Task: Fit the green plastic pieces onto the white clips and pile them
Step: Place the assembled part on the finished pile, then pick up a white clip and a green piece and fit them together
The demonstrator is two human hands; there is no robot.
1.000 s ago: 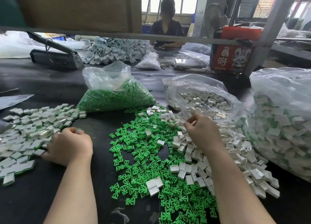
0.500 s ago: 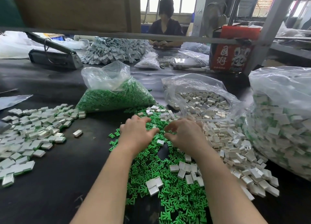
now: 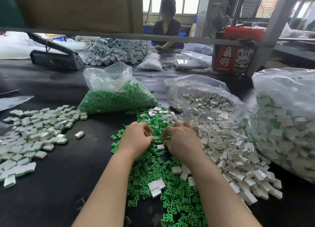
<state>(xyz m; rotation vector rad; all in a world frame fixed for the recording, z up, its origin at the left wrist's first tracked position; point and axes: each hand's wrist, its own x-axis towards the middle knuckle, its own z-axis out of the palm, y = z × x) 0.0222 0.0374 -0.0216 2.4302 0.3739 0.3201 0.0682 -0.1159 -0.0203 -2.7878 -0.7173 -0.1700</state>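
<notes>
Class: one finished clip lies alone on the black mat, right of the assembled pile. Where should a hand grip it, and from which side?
Grip the lone clip across its two short sides, coming straight down from above. It lies flat on the black mat, apart from the assembled pile, so bare mat surrounds it. A thumb-and-forefinger pinch should suit this small block.

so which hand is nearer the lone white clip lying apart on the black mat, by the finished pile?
Left. The left hand is just right of that lone white clip; the right hand sits farther right.

Your black table [image 3: 51, 201] carries green pieces [image 3: 170, 192] under your hands, white clips [image 3: 230, 158] rightward, finished clips [image 3: 34, 129] leftward, bags beyond.
</notes>
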